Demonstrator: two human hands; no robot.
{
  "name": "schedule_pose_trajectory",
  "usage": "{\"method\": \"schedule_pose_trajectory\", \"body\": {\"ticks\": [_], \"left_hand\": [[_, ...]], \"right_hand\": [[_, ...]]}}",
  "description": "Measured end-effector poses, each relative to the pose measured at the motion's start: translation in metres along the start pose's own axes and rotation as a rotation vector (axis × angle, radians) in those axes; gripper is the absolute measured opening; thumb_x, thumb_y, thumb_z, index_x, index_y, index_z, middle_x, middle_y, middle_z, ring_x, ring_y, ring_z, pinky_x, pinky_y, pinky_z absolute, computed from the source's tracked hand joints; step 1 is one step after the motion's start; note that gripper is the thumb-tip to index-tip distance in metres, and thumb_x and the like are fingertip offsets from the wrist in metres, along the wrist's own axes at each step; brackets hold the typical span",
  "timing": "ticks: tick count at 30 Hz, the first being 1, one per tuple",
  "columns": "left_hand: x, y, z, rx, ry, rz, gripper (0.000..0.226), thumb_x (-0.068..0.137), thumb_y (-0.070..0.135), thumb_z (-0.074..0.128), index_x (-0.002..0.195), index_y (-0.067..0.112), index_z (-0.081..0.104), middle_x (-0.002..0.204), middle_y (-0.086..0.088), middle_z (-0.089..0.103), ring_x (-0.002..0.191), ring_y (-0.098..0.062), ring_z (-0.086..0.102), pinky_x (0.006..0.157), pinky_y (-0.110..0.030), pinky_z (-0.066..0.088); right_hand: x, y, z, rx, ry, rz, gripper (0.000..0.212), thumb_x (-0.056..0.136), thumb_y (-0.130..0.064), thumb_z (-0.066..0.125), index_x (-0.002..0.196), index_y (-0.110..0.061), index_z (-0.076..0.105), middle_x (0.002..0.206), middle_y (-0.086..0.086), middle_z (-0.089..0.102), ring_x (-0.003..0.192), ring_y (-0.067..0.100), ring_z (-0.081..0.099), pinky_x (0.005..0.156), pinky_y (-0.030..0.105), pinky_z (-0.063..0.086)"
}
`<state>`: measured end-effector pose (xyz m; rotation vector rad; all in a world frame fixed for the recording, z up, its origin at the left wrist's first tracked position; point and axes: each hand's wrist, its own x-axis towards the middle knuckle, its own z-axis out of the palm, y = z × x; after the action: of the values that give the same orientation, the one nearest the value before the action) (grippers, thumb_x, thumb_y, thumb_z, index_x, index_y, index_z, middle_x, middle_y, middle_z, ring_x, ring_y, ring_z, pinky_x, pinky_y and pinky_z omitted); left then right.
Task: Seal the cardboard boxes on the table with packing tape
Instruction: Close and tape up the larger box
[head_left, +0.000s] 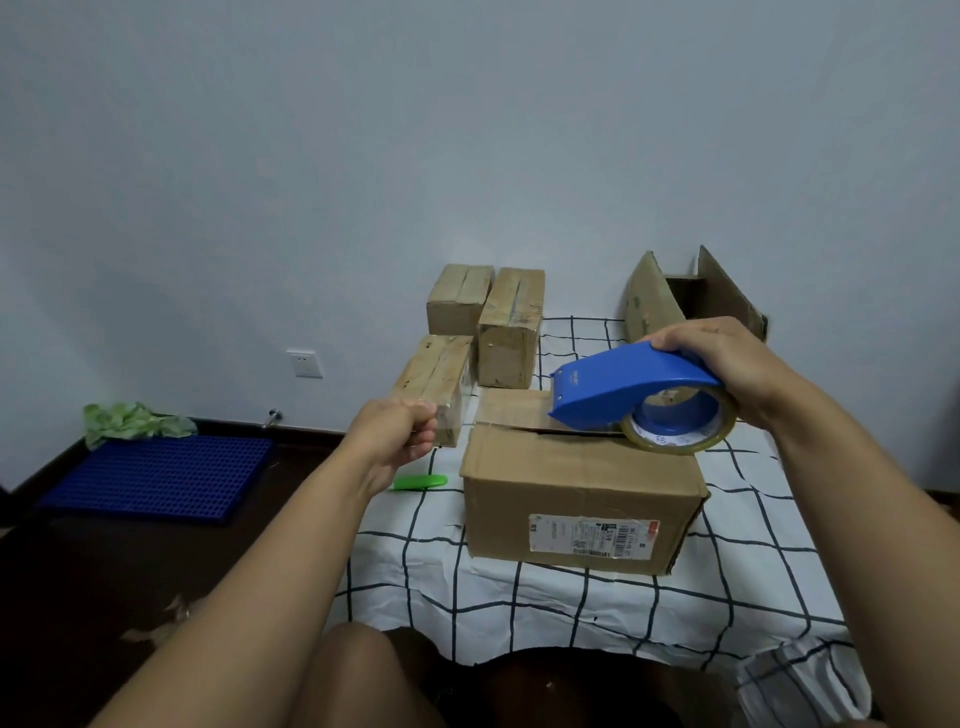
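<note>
Gripping the blue tape dispenser (631, 382) from above, your right hand (727, 358) holds it over the large cardboard box (576, 493), with the tape roll (680, 428) resting on the box's top near its right end. Your left hand (400, 434) is out to the left of the box, its grip closed in a pinch on the end of a clear strip of tape (498, 415) drawn from the dispenser. The box sits on the counter's checked cloth (571, 608), three taped small boxes (509, 327) behind it, an open box (691, 296) at the back right, and a green cutter (420, 482) beside your left wrist.
</note>
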<state>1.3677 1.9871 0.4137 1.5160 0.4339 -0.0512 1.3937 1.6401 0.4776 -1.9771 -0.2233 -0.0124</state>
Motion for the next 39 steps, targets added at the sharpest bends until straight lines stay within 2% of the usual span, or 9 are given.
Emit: {"method": "schedule_pose_trajectory", "body": {"ticks": [6, 12, 15, 21, 27, 30, 33, 36, 39], "left_hand": [[0.005, -0.011, 0.004, -0.119, -0.01, -0.047, 0.006, 0.092, 0.008, 0.063, 0.086, 0.007, 0.066, 0.057, 0.0, 0.063, 0.046, -0.006, 0.056, 0.053, -0.02, 0.054], [0.006, -0.015, 0.011, -0.252, -0.019, -0.097, 0.005, 0.089, 0.007, 0.066, 0.084, 0.006, 0.065, 0.056, -0.002, 0.063, 0.045, -0.007, 0.058, 0.05, -0.02, 0.054], [0.006, -0.017, 0.016, -0.254, -0.029, -0.102, 0.008, 0.089, 0.008, 0.067, 0.081, 0.006, 0.065, 0.056, -0.002, 0.062, 0.045, -0.007, 0.057, 0.051, -0.02, 0.053], [0.01, -0.02, 0.022, -0.235, -0.013, -0.104, 0.006, 0.09, 0.009, 0.066, 0.084, 0.006, 0.065, 0.056, -0.001, 0.062, 0.049, -0.008, 0.058, 0.052, -0.022, 0.054], [0.009, -0.026, 0.028, -0.25, -0.019, -0.138, 0.003, 0.093, 0.007, 0.061, 0.092, 0.006, 0.063, 0.064, -0.003, 0.062, 0.059, -0.015, 0.065, 0.06, -0.029, 0.056], [0.008, -0.03, 0.032, -0.215, -0.034, -0.142, 0.005, 0.095, 0.008, 0.059, 0.096, 0.007, 0.063, 0.07, -0.003, 0.062, 0.055, -0.012, 0.065, 0.055, -0.028, 0.056], [0.006, -0.034, 0.037, -0.184, -0.044, -0.141, 0.01, 0.097, 0.009, 0.055, 0.097, 0.006, 0.065, 0.082, -0.006, 0.064, 0.067, -0.015, 0.063, 0.059, -0.028, 0.058], [0.005, -0.037, 0.041, -0.158, -0.049, -0.143, 0.016, 0.098, 0.01, 0.054, 0.095, 0.006, 0.068, 0.084, -0.007, 0.064, 0.075, -0.018, 0.054, 0.072, -0.032, 0.052], [0.005, -0.039, 0.044, -0.144, -0.035, -0.141, 0.016, 0.097, 0.011, 0.054, 0.095, 0.005, 0.069, 0.079, -0.006, 0.062, 0.072, -0.017, 0.046, 0.07, -0.033, 0.043]], "right_hand": [[-0.003, 0.001, 0.0, 0.05, 0.025, -0.017, 0.027, 0.084, -0.038, 0.059, 0.091, -0.024, 0.08, 0.087, 0.012, 0.073, 0.068, 0.011, 0.065, 0.068, 0.029, 0.049], [-0.008, 0.006, -0.004, 0.078, 0.056, -0.021, 0.025, 0.096, -0.027, 0.056, 0.092, -0.024, 0.08, 0.083, 0.003, 0.074, 0.067, 0.009, 0.066, 0.06, 0.02, 0.051], [-0.011, 0.007, -0.007, 0.122, 0.07, -0.016, 0.025, 0.094, -0.026, 0.056, 0.092, -0.02, 0.08, 0.082, 0.001, 0.074, 0.067, 0.008, 0.066, 0.056, 0.016, 0.05], [-0.011, 0.007, -0.008, 0.157, 0.072, 0.001, 0.027, 0.096, -0.023, 0.055, 0.089, -0.021, 0.081, 0.076, 0.001, 0.073, 0.061, 0.007, 0.065, 0.052, 0.016, 0.049], [-0.01, 0.008, -0.006, 0.159, 0.059, 0.009, 0.024, 0.089, -0.032, 0.058, 0.089, -0.021, 0.08, 0.074, -0.001, 0.072, 0.061, 0.007, 0.065, 0.052, 0.016, 0.049], [-0.008, 0.008, -0.005, 0.151, 0.057, 0.006, 0.024, 0.093, -0.029, 0.057, 0.088, -0.025, 0.08, 0.075, -0.002, 0.072, 0.063, 0.007, 0.065, 0.054, 0.017, 0.05], [-0.008, 0.008, -0.005, 0.157, 0.063, 0.006, 0.024, 0.091, -0.031, 0.058, 0.086, -0.027, 0.08, 0.074, -0.003, 0.072, 0.063, 0.006, 0.065, 0.054, 0.017, 0.05], [-0.008, 0.007, -0.004, 0.155, 0.069, 0.014, 0.023, 0.087, -0.034, 0.059, 0.087, -0.025, 0.08, 0.078, 0.0, 0.073, 0.067, 0.008, 0.066, 0.059, 0.02, 0.051], [-0.008, 0.008, -0.003, 0.146, 0.088, 0.024, 0.024, 0.087, -0.035, 0.06, 0.091, -0.022, 0.08, 0.084, 0.002, 0.074, 0.072, 0.011, 0.067, 0.067, 0.025, 0.051]]}}
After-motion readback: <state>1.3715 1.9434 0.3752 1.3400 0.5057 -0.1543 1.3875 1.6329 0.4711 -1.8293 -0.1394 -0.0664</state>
